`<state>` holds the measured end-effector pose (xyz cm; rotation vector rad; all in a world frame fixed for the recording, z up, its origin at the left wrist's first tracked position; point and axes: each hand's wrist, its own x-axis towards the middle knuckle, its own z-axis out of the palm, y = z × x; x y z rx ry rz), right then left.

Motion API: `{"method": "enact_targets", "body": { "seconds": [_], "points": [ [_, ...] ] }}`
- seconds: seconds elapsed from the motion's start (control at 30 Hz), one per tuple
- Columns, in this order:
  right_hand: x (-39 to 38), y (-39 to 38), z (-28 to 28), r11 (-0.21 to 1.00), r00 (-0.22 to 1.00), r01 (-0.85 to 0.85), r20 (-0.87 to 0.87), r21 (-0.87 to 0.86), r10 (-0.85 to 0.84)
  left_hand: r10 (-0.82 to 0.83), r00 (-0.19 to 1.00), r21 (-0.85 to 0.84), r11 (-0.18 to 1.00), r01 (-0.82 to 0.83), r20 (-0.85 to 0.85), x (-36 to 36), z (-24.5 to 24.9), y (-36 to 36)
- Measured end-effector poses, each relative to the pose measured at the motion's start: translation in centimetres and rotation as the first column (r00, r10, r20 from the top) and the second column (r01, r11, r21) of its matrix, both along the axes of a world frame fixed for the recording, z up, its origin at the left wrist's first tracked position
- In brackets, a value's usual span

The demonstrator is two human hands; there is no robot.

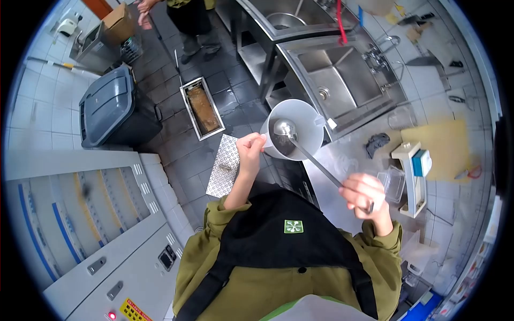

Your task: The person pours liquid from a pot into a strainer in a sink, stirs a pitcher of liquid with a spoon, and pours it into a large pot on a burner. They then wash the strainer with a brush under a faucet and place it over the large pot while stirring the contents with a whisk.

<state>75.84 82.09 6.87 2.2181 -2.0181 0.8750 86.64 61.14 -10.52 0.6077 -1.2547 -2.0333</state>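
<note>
White plastic, by the look of it, the jug (310, 122) sits just beside the steel worktop (333, 200) in my view, its handle clamped in the left hand (250, 152). The right hand (364, 193) is closed round the handle of the ladle (321, 167), whose bowl is inside the jug; I can't make out the contents. I'd want a firm left grip, the mouth level and the ladle clear of the rim. Beyond are a sink (348, 80), tiled floor (176, 125), an open floor drain (202, 109) and another person (187, 16).
</note>
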Motion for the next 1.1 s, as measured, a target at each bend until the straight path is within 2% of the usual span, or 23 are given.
{"method": "enact_targets", "body": {
  "seconds": [0.3,0.33,0.63,0.67,0.77,0.9,0.93,1.03,1.1],
  "points": [
    [1.2,-4.5,-0.7,0.99,0.977,-0.073,-0.208,-0.123,0.046,0.139,0.99,0.055,0.989,-0.138,-0.015,-1.0,-0.2,-5.7],
    [0.8,-5.2,-0.9,0.991,0.964,-0.11,-0.25,-0.08,0.087,0.151,0.988,0.066,0.987,-0.149,-0.019,-1.3,-0.2,-6.1],
    [-2.2,-8.4,-1.5,0.996,0.981,-0.06,-0.189,-0.07,0.046,0.186,0.982,0.1,0.978,-0.184,-0.01,-4.5,0.4,-9.6],
    [-2.8,-8.7,-1.9,0.99,0.984,-0.052,-0.178,-0.132,0.028,0.191,0.982,0.095,0.977,-0.191,0.012,-5.1,0.7,-10.0],
    [-5.6,-10.5,-2.5,0.991,0.991,-0.012,-0.134,-0.132,-0.006,0.22,0.976,0.118,0.969,-0.218,-0.004,-7.1,0.3,-12.0],
    [-10.6,-12.9,-3.8,0.947,0.975,0.187,0.17,-0.26,-0.146,0.205,0.978,0.045,0.977,-0.207,0.045,-10.5,0.2,-14.9],
    [-11.9,-13.7,-4.3,0.919,0.937,0.285,0.281,-0.27,-0.208,0.204,0.978,0.041,0.978,-0.206,0.048,-11.4,0.1,-15.9],
    [-17.2,-16.5,-7.0,0.806,0.683,0.499,0.717,-0.319,-0.139,0.201,0.978,0.031,0.979,-0.203,0.062,-14.3,-0.6,-18.6],
    [-20.7,-18.7,-7.6,0.774,0.496,0.59,0.86,-0.233,-0.119,0.192,0.977,0.004,0.981,-0.193,0.094,-16.0,-0.6,-20.5]
  ]
}}
